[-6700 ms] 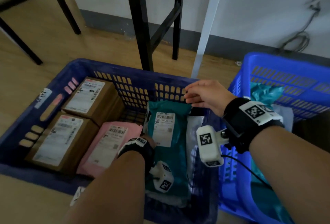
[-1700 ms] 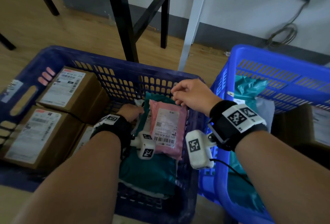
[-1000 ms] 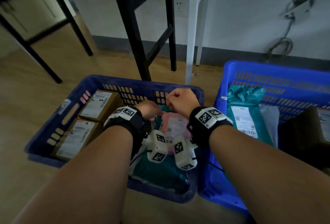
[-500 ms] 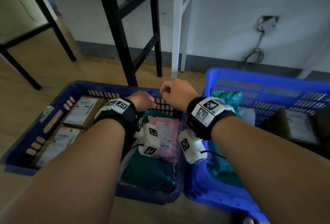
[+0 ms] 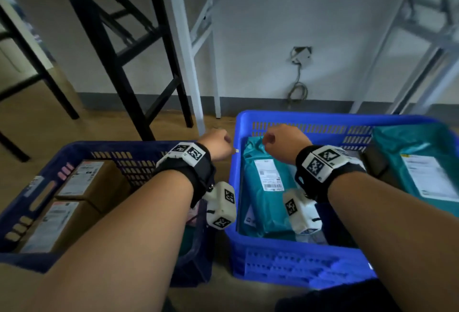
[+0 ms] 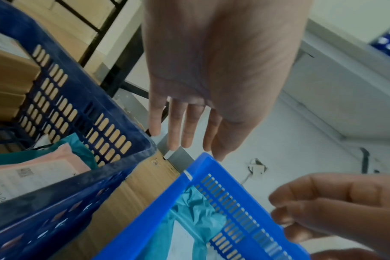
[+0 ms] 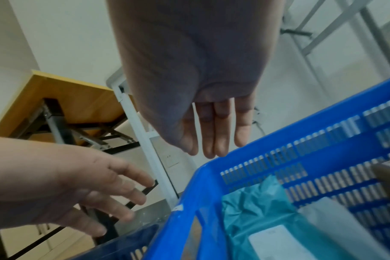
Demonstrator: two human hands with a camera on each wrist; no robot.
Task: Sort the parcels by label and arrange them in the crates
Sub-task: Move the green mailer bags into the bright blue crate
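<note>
A dark blue crate (image 5: 111, 147) on the left holds two brown labelled boxes (image 5: 87, 182) and a pink parcel (image 6: 33, 172) lying on a teal one. To its right, a bright blue crate (image 5: 323, 118) holds a teal labelled parcel (image 5: 268, 187) and a second teal parcel (image 5: 422, 162). My left hand (image 5: 218, 144) hovers over the gap between the crates, fingers (image 6: 183, 126) straight and empty. My right hand (image 5: 280, 141) hovers over the bright crate's back left corner, above the teal parcel, with its fingers (image 7: 214, 133) straight and nothing in it.
Both crates stand on a wooden floor near a wall. Black table legs (image 5: 104, 46) and a white leg (image 5: 183, 46) rise behind the dark crate. A wall socket with a hanging cable (image 5: 300, 55) and a grey metal frame (image 5: 409, 38) are behind the bright crate.
Both hands let go of the pink parcel, which stays on the teal one in the dark crate. They rose and moved right toward the bright blue crate.
</note>
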